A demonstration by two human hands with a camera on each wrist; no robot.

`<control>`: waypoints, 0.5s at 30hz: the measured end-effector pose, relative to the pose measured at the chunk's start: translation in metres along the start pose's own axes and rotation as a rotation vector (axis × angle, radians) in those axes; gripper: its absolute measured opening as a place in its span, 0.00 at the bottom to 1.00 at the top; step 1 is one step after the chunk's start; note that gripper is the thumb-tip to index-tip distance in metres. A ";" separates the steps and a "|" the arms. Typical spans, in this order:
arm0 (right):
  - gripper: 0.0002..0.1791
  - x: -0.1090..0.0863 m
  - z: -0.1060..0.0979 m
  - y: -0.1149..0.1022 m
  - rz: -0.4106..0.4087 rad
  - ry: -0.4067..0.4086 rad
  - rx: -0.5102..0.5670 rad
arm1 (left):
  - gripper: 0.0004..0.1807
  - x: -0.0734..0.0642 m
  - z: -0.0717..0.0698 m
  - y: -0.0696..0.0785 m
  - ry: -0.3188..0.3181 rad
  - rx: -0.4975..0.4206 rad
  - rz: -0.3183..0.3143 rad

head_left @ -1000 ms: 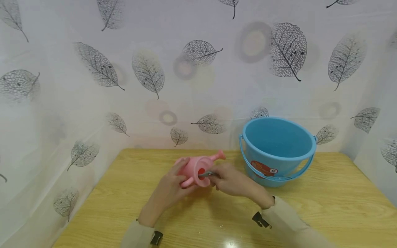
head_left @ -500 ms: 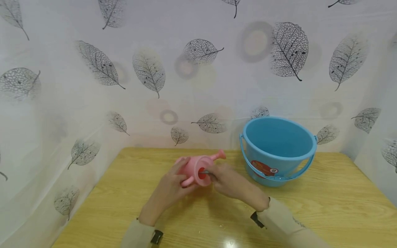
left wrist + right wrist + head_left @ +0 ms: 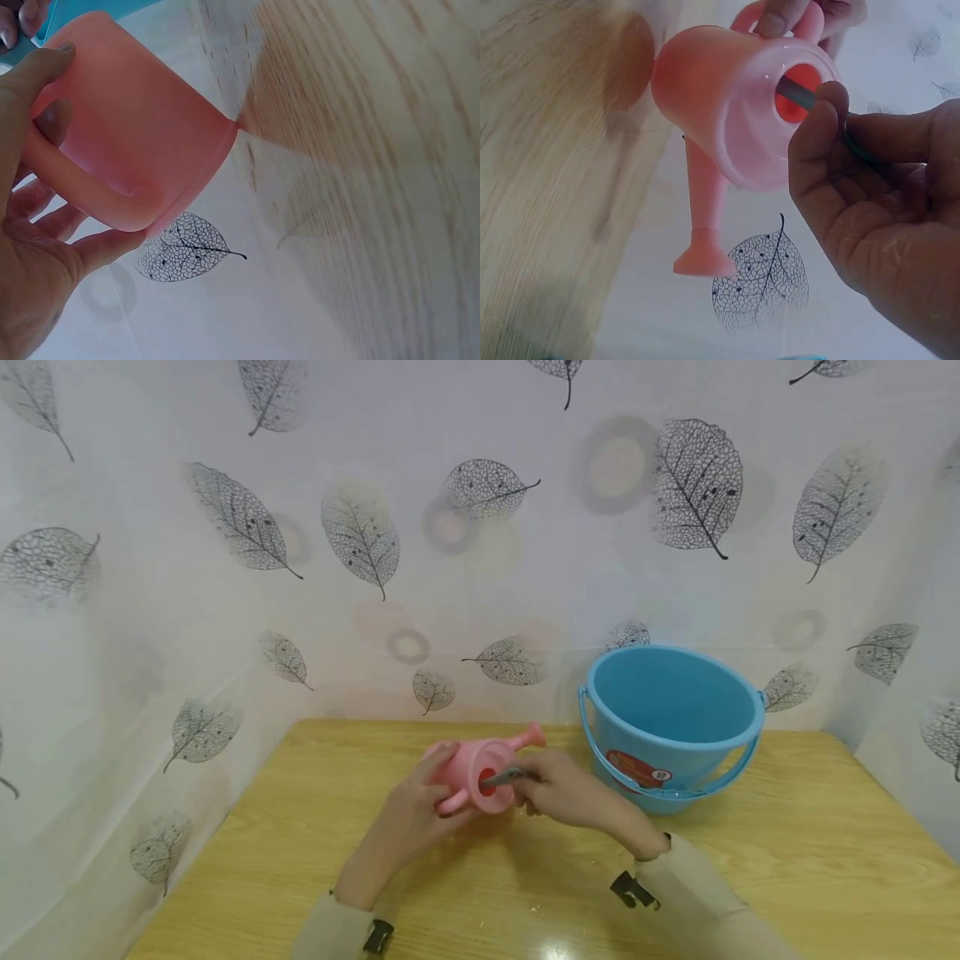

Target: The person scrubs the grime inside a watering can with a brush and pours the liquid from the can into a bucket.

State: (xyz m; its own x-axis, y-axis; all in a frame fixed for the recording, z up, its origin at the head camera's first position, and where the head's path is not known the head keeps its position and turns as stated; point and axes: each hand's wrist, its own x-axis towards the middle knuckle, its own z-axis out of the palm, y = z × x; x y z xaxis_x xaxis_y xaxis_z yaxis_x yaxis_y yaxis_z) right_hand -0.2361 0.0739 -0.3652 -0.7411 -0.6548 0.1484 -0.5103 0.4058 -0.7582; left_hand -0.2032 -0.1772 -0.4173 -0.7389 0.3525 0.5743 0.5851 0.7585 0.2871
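A small pink watering can (image 3: 459, 767) is tilted over the table, its top opening turned toward the right hand and its spout pointing up and right. My left hand (image 3: 412, 810) grips the can by its body and handle (image 3: 82, 187), thumb near the rim. A slim grey-green stick-like tool (image 3: 796, 94) is pinched between the thumb and fingers of my right hand (image 3: 566, 792). Its far end goes into the can's round opening and is hidden inside, so its kind cannot be told. Small white specks dot the can's top in the right wrist view.
To the right, close by the right hand, a blue bucket (image 3: 678, 739) stands with its handle hanging down in front. Light wooden tabletop (image 3: 300, 827) lies below, with small droplet-like specks near the front. A leaf-print sheet (image 3: 480, 568) surrounds the table's back and sides.
My right hand pushed the tool deeper into the opening half a second ago; now it has drawn back right, showing more of the tool. The left hand and can have barely moved.
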 end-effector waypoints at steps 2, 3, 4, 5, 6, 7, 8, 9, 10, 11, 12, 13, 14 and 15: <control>0.11 -0.002 -0.004 0.000 0.043 0.002 0.030 | 0.21 -0.001 0.000 0.000 0.000 -0.003 -0.005; 0.11 -0.003 -0.006 0.000 0.054 0.002 0.045 | 0.21 -0.001 0.000 0.000 0.000 -0.006 -0.008; 0.11 -0.004 -0.008 0.000 0.060 0.002 0.052 | 0.21 -0.001 0.000 0.000 0.001 -0.008 -0.009; 0.11 -0.005 -0.010 0.001 0.066 0.000 0.062 | 0.21 -0.001 0.000 0.001 0.001 -0.010 -0.011; 0.12 -0.005 -0.012 0.001 0.067 0.001 0.071 | 0.21 -0.001 0.000 0.001 0.000 -0.011 -0.014; 0.12 -0.006 -0.014 0.002 0.068 0.000 0.080 | 0.21 -0.001 0.000 0.001 -0.001 -0.013 -0.015; 0.12 -0.007 -0.016 0.002 0.069 -0.003 0.093 | 0.21 -0.001 0.000 0.001 -0.001 -0.017 -0.016; 0.12 -0.008 -0.018 0.002 0.072 -0.008 0.106 | 0.21 -0.001 0.000 0.001 -0.001 -0.019 -0.017; 0.12 -0.009 -0.019 0.002 0.075 -0.013 0.119 | 0.20 -0.001 0.000 0.002 -0.002 -0.020 -0.016; 0.12 -0.010 -0.021 0.002 0.078 -0.015 0.129 | 0.20 -0.001 0.000 0.002 -0.002 -0.021 -0.015; 0.13 -0.010 -0.022 0.002 0.081 -0.018 0.138 | 0.20 -0.001 -0.001 0.002 -0.002 -0.022 -0.014; 0.13 -0.011 -0.023 0.001 0.082 -0.022 0.143 | 0.20 0.000 -0.001 0.002 -0.002 -0.023 -0.012; 0.13 -0.011 -0.024 0.001 0.084 -0.025 0.146 | 0.21 0.000 -0.001 0.003 -0.002 -0.023 -0.011; 0.13 -0.011 -0.024 0.001 0.079 -0.028 0.144 | 0.21 0.000 -0.001 0.003 -0.002 -0.021 -0.011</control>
State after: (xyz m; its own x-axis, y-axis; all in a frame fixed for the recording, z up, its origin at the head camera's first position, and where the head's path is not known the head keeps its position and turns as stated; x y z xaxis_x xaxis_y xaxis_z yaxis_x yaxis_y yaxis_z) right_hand -0.2388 0.0972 -0.3524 -0.7631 -0.6426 0.0685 -0.3813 0.3622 -0.8505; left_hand -0.2009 -0.1758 -0.4160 -0.7462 0.3454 0.5691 0.5836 0.7507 0.3097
